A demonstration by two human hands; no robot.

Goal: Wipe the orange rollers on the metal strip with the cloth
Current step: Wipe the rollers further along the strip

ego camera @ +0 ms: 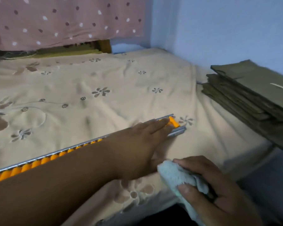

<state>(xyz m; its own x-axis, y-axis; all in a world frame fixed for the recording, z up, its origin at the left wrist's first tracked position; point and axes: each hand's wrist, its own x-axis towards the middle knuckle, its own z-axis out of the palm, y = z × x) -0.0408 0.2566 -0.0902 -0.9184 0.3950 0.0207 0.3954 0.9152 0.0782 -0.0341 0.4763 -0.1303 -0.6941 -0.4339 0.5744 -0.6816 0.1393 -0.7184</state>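
Head view: left hand (142,144) flat on metal strip (59,151), right hand (219,191) clutching cloth (175,175).

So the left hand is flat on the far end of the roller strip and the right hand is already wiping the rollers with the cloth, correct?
Not quite. The head view shows the right hand holding the cloth off the strip, above the bedsheet, not wiping the rollers. The left hand does lie flat on the far end.

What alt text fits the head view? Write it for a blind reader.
A left hand presses on a metal strip of orange rollers lying on a floral bedsheet, while the right hand holds a white cloth nearby.
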